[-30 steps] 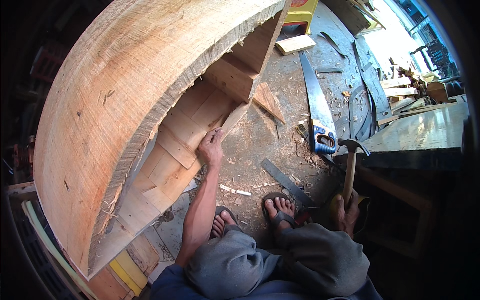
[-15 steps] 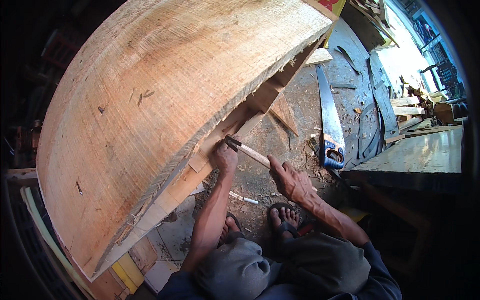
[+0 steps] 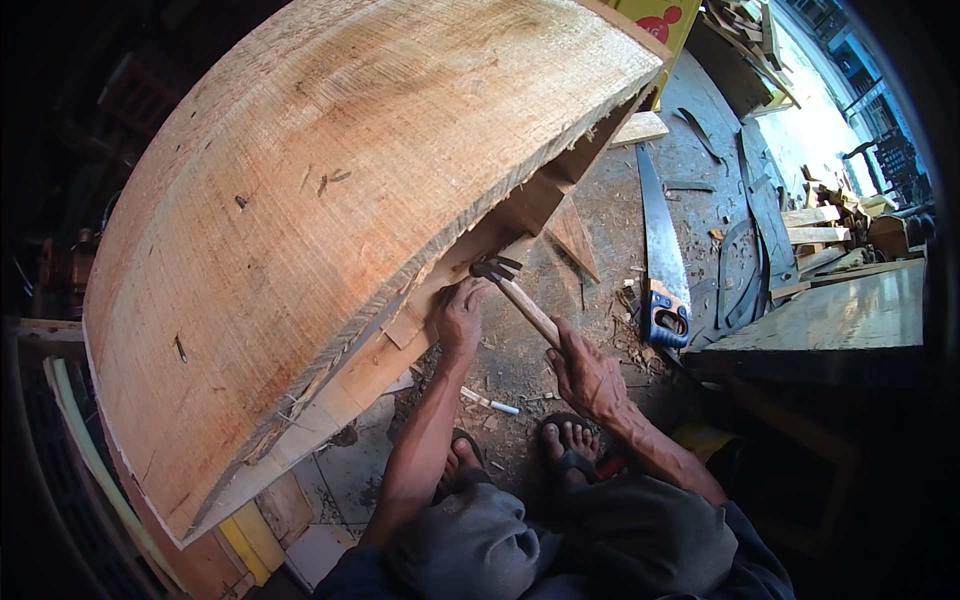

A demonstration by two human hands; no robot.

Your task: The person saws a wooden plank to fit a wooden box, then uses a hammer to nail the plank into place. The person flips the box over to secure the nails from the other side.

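Observation:
A claw hammer (image 3: 528,312) with a wooden handle is gripped in my right hand (image 3: 590,378). Its dark head, claw pointing out, sits just beyond the fingertips of my left hand (image 3: 460,318), close to the inner wooden frame (image 3: 370,372). My left hand is closed up against that frame; whatever is between its fingers is hidden. Above and to the left, a large curved wooden panel (image 3: 340,190) with a rough sawn edge overhangs the frame and covers part of it.
A handsaw (image 3: 664,240) with a blue-edged handle lies on the floor to the right, near dark curved strips (image 3: 740,250). Wood offcuts (image 3: 825,225) are heaped at the far right, beside a low flat surface (image 3: 830,310). A white stick (image 3: 503,407) and shavings lie by my feet.
The hammer head has moved a little away and to the right from over my left fingers, and its claw now shows. My left hand stays at the frame. The view has shifted slightly.

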